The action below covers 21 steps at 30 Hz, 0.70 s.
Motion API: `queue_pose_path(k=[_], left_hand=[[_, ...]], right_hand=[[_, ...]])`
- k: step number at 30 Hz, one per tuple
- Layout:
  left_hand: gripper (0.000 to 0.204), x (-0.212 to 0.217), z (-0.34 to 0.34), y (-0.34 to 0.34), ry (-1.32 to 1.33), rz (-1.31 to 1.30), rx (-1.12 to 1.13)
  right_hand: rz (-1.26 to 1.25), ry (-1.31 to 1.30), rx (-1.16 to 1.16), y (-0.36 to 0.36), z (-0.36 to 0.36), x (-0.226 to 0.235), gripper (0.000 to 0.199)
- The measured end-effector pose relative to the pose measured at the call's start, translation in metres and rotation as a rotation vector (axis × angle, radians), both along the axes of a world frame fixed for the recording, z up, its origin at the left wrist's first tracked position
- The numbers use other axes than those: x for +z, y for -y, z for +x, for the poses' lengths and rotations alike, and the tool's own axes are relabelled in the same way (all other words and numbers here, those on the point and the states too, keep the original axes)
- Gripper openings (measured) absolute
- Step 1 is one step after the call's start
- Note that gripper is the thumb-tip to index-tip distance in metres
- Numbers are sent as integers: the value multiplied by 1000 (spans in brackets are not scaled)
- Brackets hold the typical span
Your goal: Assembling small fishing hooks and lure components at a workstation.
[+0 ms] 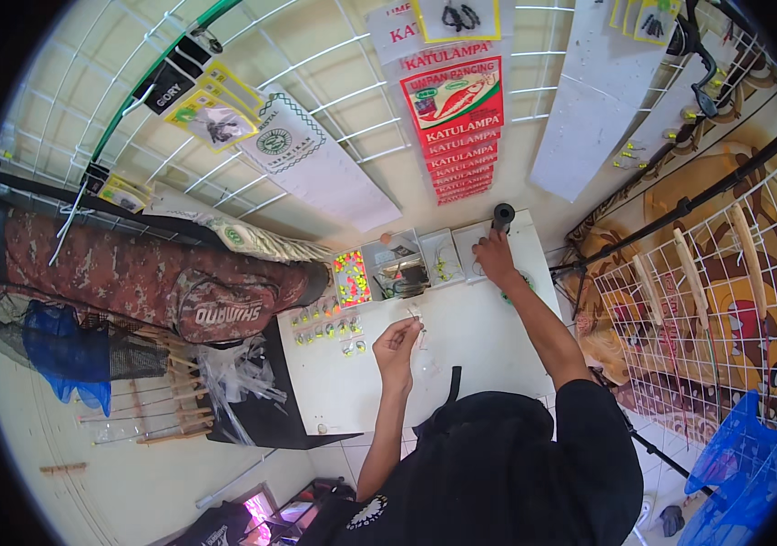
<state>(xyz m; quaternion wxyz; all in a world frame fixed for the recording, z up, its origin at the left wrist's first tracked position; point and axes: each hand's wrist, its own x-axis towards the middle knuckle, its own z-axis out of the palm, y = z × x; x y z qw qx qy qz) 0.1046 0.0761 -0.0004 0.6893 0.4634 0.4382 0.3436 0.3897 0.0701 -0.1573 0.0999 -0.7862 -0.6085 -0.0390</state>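
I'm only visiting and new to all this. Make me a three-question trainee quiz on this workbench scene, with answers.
1. True or false: the left hand is nearer the camouflage bag than the right hand is.
2. Which hand is closer to the dark cylinder?
3. Fill in: in the row of containers at the back of the white table, the bright multicoloured pieces sit at the ____ end.

Key:
1. True.
2. The right hand.
3. Left.
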Motion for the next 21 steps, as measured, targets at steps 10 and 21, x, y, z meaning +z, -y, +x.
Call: queue_pose_path(k=[10,21], left_hand=[[19,7,-8,10,-10,-4,-28],[15,11,-14,26,39,53,-16]], right_hand=[[24,52,-43,-3,2,-17,4],[136,-518,-74,0,8,27,11]])
